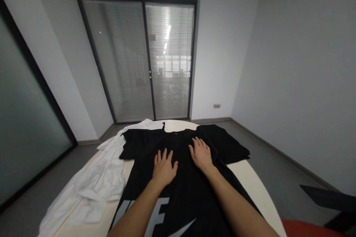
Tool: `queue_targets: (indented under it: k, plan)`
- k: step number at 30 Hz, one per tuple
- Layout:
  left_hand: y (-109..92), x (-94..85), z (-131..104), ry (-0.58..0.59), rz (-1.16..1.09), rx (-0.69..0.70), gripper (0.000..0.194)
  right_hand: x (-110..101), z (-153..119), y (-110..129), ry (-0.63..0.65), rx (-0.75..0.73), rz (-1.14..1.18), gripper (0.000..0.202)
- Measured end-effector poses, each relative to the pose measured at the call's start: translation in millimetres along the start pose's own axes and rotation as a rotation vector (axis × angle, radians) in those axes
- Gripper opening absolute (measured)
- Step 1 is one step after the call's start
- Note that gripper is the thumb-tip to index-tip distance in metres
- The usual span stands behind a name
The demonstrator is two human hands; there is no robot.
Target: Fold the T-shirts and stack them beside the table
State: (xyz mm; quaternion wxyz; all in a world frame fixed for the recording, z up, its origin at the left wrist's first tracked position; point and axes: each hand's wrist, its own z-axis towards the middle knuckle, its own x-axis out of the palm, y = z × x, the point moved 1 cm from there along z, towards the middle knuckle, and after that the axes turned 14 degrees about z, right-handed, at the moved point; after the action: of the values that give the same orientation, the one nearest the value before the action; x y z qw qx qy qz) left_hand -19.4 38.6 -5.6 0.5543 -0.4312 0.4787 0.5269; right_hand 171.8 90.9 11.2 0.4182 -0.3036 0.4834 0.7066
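Observation:
A black T-shirt [183, 185] with pale grey lettering lies spread out on a cream table [258, 185], its collar towards the far edge. My left hand [164, 167] rests on the chest of the shirt, fingers spread, holding nothing. To its right and slightly farther away, my right hand [200, 152] lies on the shirt below the collar with its fingers apart, also holding nothing. The lower part of the shirt is partly hidden under my forearms and runs out of view.
Crumpled white cloth [102, 177] lies along the table's left side and hangs towards the edge. A dark object [328, 198] and something red [306, 228] are at the lower right. Beyond the table stand glass panels with blinds [125, 63].

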Motion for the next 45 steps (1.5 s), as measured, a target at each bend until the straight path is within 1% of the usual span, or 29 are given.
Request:
queue_targets:
  k: [3,5,7,9,12,15,19,22,31,36,39,42,45]
  plan:
    - [3.2,1.6,-1.8,0.01,-0.008,0.027,0.062,-22.0,8.8,-15.1,-0.128,0.092,-0.099,0.047]
    - [4.5,1.7,-1.9,0.017,-0.014,0.033,0.063,-36.3,13.2,-28.0,-0.169,0.175,-0.176,0.043]
    - [4.3,1.7,-1.8,0.02,-0.02,0.028,0.064,-46.1,15.6,-39.7,-0.143,0.256,-0.222,0.038]
    - [3.2,1.1,-2.0,0.016,-0.027,0.023,0.064,-50.7,16.6,-47.5,-0.1,0.3,-0.228,0.034]
    - [2.3,-0.8,-2.7,0.016,-0.037,0.022,0.064,-51.9,18.3,-48.8,-0.063,0.301,-0.212,0.029]
    - [2.9,-1.8,-3.2,0.015,-0.046,0.023,0.064,-52.7,23.1,-41.2,-0.011,0.291,-0.214,0.027]
    - [3.9,-1.2,-3.3,0.006,-0.053,0.029,0.066,-56.0,32.4,-32.4,0.107,0.37,-0.144,0.031]
    - [4.0,-1.5,-3.5,0.01,-0.057,0.032,0.067,-57.8,38.7,-33.1,0.143,0.386,-0.093,0.03]
    - [4.0,-1.0,-3.2,0.033,-0.032,0.029,0.066,-51.7,44.8,-53.6,0.176,0.409,-0.01,0.036]
    - [4.0,0.1,-3.1,0.027,-0.037,0.029,0.066,-51.7,44.5,-56.2,0.189,0.395,0.002,0.052]
    - [3.6,-0.5,-3.5,0.03,-0.03,0.025,0.066,-52.6,45.4,-52.8,0.189,0.39,0.02,0.049]
    - [3.3,-0.2,-3.6,0.027,-0.029,0.026,0.066,-53.2,46.5,-50.0,0.181,0.418,-0.007,0.046]
    - [3.4,1.4,-3.1,0.021,-0.033,0.029,0.066,-54.0,49.0,-51.2,0.181,0.442,-0.04,0.037]
